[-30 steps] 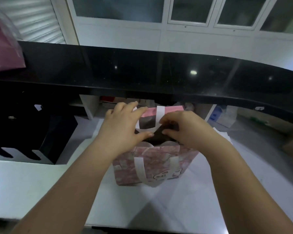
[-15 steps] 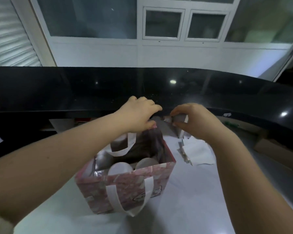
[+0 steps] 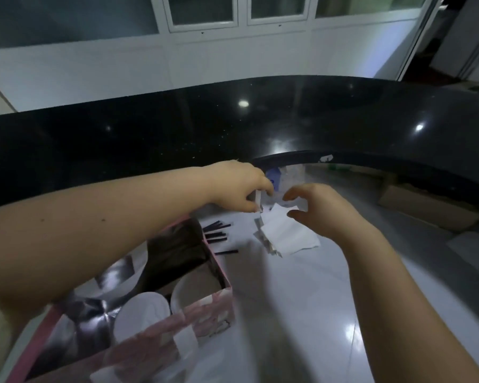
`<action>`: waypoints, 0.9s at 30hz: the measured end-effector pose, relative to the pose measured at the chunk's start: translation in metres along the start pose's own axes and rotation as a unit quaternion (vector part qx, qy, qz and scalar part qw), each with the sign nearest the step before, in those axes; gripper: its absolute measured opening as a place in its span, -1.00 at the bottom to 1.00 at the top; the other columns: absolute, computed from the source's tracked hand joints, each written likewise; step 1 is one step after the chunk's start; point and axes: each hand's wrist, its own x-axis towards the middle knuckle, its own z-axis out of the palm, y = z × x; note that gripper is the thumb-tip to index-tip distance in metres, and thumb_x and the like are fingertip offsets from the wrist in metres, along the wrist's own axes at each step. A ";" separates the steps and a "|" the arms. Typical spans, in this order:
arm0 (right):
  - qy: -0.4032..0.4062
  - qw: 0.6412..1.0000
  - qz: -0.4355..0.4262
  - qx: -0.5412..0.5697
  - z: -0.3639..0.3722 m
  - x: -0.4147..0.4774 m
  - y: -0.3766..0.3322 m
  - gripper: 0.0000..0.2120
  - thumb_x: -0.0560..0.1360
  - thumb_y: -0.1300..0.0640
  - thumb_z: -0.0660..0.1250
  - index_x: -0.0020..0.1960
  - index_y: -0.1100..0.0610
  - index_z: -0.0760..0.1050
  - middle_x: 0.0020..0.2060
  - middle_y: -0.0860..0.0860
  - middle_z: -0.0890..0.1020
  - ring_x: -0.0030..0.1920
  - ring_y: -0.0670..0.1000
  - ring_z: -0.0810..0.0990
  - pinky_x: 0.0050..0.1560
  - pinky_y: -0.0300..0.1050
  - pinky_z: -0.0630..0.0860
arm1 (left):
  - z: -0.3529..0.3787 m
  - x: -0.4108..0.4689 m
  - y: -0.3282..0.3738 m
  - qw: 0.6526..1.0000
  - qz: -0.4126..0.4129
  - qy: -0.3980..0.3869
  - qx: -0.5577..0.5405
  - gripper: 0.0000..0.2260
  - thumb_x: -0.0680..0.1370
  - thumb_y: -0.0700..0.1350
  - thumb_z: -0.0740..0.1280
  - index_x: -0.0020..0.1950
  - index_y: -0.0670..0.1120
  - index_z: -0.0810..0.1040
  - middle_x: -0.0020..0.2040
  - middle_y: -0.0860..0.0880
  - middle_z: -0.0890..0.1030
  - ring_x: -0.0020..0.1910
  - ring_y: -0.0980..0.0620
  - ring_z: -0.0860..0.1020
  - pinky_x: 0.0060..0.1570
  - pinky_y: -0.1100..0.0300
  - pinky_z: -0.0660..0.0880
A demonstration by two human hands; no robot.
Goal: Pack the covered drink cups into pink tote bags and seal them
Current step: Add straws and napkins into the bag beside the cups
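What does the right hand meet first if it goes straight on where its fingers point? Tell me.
The right hand would probably meet the small white piece the left hand pinches; depth is unclear.

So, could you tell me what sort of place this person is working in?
Probably the staff side of a drinks shop counter: a raised black countertop fronts a white worktop, where a pink tote bag holds lidded cups, with black straws and paper napkins lying beside it.
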 end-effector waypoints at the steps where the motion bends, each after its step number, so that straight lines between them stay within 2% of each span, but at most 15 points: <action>1: -0.014 1.000 0.009 0.007 0.007 0.002 0.008 -0.69 0.47 0.09 0.45 0.19 -0.05 0.56 0.16 -0.08 0.61 0.12 -0.02 0.55 0.03 -0.19 0.43 | 0.003 0.009 0.002 1.000 0.008 -0.021 -0.021 -0.60 0.53 0.08 0.36 0.36 0.13 0.44 0.20 0.06 0.54 0.10 0.05 0.52 0.10 0.03 0.53; 6: -0.085 0.994 0.062 0.023 0.044 0.014 0.041 -0.70 0.49 0.11 0.41 0.20 -0.08 0.53 0.19 -0.11 0.58 0.14 0.00 0.54 0.09 -0.06 0.50 | 0.017 0.044 -0.005 0.992 0.068 -0.107 0.009 -0.56 0.53 0.09 0.35 0.40 0.11 0.40 0.19 0.03 0.52 0.08 0.03 0.49 0.08 0.06 0.51; 9: -0.098 0.992 0.083 0.019 0.066 0.027 0.055 -0.67 0.50 0.15 0.35 0.23 -0.09 0.52 0.22 -0.07 0.56 0.15 0.04 0.53 0.04 -0.09 0.47 | 0.029 0.058 -0.007 0.984 0.100 -0.138 0.056 -0.51 0.53 0.09 0.33 0.45 0.11 0.34 0.23 0.00 0.51 0.14 -0.03 0.50 0.10 -0.01 0.50; 11: -0.108 0.989 0.097 0.006 0.081 0.037 0.062 -0.64 0.52 0.16 0.29 0.27 -0.12 0.49 0.23 0.00 0.53 0.15 0.09 0.50 -0.02 -0.12 0.42 | 0.037 0.066 -0.008 0.981 0.107 -0.150 0.058 -0.49 0.53 0.08 0.33 0.47 0.11 0.31 0.26 0.00 0.48 0.16 -0.04 0.50 0.08 0.02 0.50; 13: -0.133 0.985 0.110 -0.007 0.096 0.046 0.066 -0.61 0.54 0.13 0.24 0.34 -0.13 0.43 0.29 0.02 0.47 0.27 0.13 0.39 0.12 -0.08 0.38 | 0.047 0.072 -0.010 0.981 0.095 -0.166 0.032 -0.48 0.54 0.06 0.33 0.48 0.10 0.29 0.28 -0.01 0.46 0.18 -0.04 0.49 0.10 0.00 0.50; 16: -0.175 0.977 0.119 -0.040 0.111 0.059 0.069 -0.57 0.59 0.06 0.16 0.45 -0.10 0.28 0.48 -0.04 0.27 0.50 0.18 0.06 0.44 0.10 0.07 | 0.059 0.077 -0.017 0.981 0.073 -0.181 -0.016 -0.48 0.56 0.06 0.31 0.50 0.11 0.27 0.34 -0.02 0.44 0.24 -0.04 0.47 0.17 -0.04 0.48; 19: -0.177 0.976 0.120 -0.035 0.121 0.069 0.073 -0.49 0.60 0.04 0.16 0.51 -0.11 0.12 0.55 -0.08 0.07 0.54 0.19 -0.15 0.47 0.24 -0.15 | 0.065 0.076 -0.024 0.980 0.075 -0.182 -0.020 -0.46 0.57 0.09 0.30 0.52 0.13 0.24 0.41 -0.01 0.40 0.36 -0.03 0.38 0.27 -0.04 0.42; 21: -0.169 0.978 0.115 -0.033 0.128 0.070 0.075 -0.45 0.57 0.05 0.20 0.51 -0.10 0.12 0.55 -0.08 0.09 0.54 0.20 -0.17 0.46 0.26 -0.19 | 0.068 0.076 -0.027 0.982 0.085 -0.170 -0.005 -0.45 0.57 0.10 0.30 0.53 0.14 0.21 0.45 0.00 0.35 0.41 -0.04 0.32 0.32 -0.05 0.37; 24: -0.126 0.985 0.115 -0.007 0.138 0.067 0.079 -0.48 0.50 0.10 0.28 0.44 -0.08 0.28 0.48 -0.07 0.25 0.53 0.19 -0.09 0.46 0.22 -0.16 | 0.074 0.077 -0.027 0.983 0.104 -0.150 0.014 -0.44 0.58 0.12 0.28 0.55 0.15 0.17 0.50 0.02 0.29 0.45 -0.04 0.26 0.35 -0.05 0.34; 27: -0.087 0.990 0.107 -0.001 0.141 0.064 0.083 -0.52 0.44 0.12 0.35 0.34 -0.07 0.40 0.40 -0.06 0.36 0.49 0.17 0.02 0.45 0.15 -0.08 | 0.079 0.079 -0.023 0.983 0.119 -0.142 0.014 -0.44 0.57 0.12 0.27 0.54 0.15 0.16 0.48 0.01 0.31 0.43 -0.06 0.28 0.32 -0.08 0.36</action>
